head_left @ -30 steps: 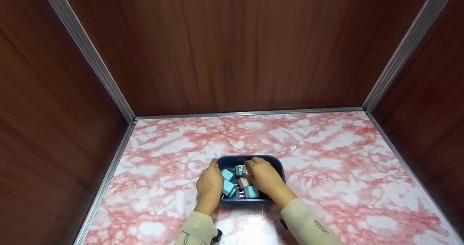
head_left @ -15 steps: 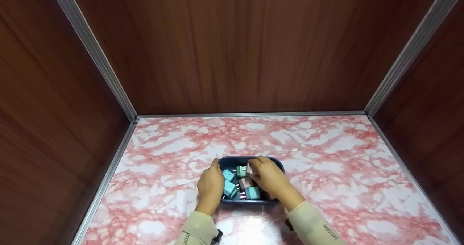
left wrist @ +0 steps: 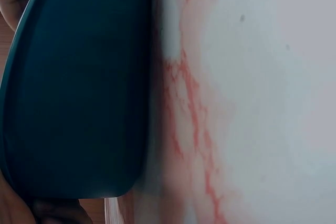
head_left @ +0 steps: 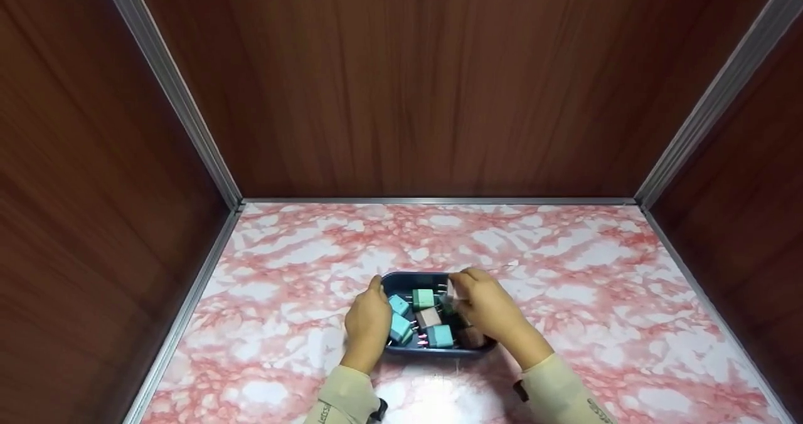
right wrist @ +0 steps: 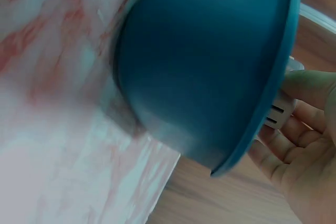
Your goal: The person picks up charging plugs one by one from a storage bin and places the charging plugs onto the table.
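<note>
In the head view, a dark blue plastic bin [head_left: 411, 280] sits near the front of the table, with several two-pin plug chargers inside. My left hand [head_left: 369, 314] grips its left wall. Thumb and fingers of my right hand [head_left: 494, 306] pinch a pale pinkish charger [head_left: 457, 291] at the bin's right side; two dark slots show on the charger [right wrist: 277, 113] in the right wrist view. A green charger [head_left: 423, 298], a beige one [head_left: 429, 318] and a light blue one [head_left: 441, 335] lie between the hands. More blue ones [head_left: 399, 327] lie beside my left hand.
The table [head_left: 301, 254] has a red and white marbled top. Dark wood-grain panels [head_left: 401, 98] with grey metal edging stand at the back and both sides. A brown charger [head_left: 470, 337] lies in the bin's front right corner under my right wrist.
My right hand has moved to the right inside the bin with the pinkish charger, uncovering the green one and the brown one. My left hand keeps its grip on the bin.
</note>
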A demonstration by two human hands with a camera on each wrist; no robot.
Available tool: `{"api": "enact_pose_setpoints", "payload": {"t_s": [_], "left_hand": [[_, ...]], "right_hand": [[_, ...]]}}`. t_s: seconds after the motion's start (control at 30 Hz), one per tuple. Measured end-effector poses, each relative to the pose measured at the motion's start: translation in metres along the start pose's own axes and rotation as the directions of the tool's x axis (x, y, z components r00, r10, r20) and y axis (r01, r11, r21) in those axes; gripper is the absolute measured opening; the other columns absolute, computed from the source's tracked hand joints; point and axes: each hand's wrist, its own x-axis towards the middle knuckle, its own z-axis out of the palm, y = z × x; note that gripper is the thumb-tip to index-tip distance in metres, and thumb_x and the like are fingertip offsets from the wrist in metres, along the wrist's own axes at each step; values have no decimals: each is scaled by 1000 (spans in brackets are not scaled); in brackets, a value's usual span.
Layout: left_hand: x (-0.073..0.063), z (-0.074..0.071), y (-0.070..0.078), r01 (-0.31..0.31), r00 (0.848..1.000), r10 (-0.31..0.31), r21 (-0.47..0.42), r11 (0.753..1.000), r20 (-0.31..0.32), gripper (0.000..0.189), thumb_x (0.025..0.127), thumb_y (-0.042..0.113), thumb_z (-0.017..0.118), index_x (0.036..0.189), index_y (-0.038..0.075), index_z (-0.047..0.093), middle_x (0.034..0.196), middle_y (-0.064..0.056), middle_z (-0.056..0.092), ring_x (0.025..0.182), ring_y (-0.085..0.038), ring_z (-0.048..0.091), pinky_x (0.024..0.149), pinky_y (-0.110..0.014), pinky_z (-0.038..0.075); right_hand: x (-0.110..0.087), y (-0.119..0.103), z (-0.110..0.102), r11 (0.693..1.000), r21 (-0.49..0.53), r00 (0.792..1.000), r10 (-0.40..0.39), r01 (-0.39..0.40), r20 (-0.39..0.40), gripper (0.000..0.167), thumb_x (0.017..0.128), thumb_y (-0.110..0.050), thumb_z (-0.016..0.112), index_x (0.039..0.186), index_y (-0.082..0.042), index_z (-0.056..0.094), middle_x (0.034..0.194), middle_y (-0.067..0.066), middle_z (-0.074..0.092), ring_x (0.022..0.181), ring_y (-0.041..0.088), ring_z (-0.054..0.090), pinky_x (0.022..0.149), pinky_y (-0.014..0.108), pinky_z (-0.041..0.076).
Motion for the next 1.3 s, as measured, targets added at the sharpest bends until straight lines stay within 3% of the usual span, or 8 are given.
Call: {"api": "enact_pose_setpoints", "payload": {"t_s": [0.23,0.6,0.9,1.13,1.3], "left_hand": [[0,1,0,-2,1000,2,-3,1000,-17,35,106,27,50,136,23,66,97,-14,77,80,-36,73,60,-53,52],[0,1,0,-4,1000,4,9,1000,-24,33,105,27,51,135,24,67,94,-14,77,78,-36,73,57,-52,51],[1,0,0,18,1000,-19,7,1000,18,35,105,26,50,136,24,65,96,-15,77,78,-36,73,55,-52,50],[0,0,-1,-26,999,26,18,999,20,34,105,23,49,135,20,64,81,-13,73,70,-34,70,52,-48,48],[0,1,0,-40,999,39,48,998,18,36,104,20,48,136,19,64,79,-12,72,67,-32,69,53,-47,48]], "right_hand": [[-9,12,-11,999,-28,999,19,-20,-34,51,80,0,81,128,-5,66,121,8,66,112,27,64,99,43,52],[-19,30,-24,998,-50,996,19,-23,-90,50,77,2,82,125,-2,67,118,11,66,111,32,64,97,48,52],[-26,41,-34,998,-49,995,35,-40,-91,51,77,7,76,127,-1,65,120,12,66,112,34,63,98,48,52],[-32,53,-42,996,-46,993,76,-81,-95,50,81,10,71,129,0,64,121,16,65,116,37,61,101,54,49],[-37,65,-44,994,-46,990,97,-102,-101,49,81,10,72,129,3,62,121,19,64,115,40,61,100,55,49]]}}
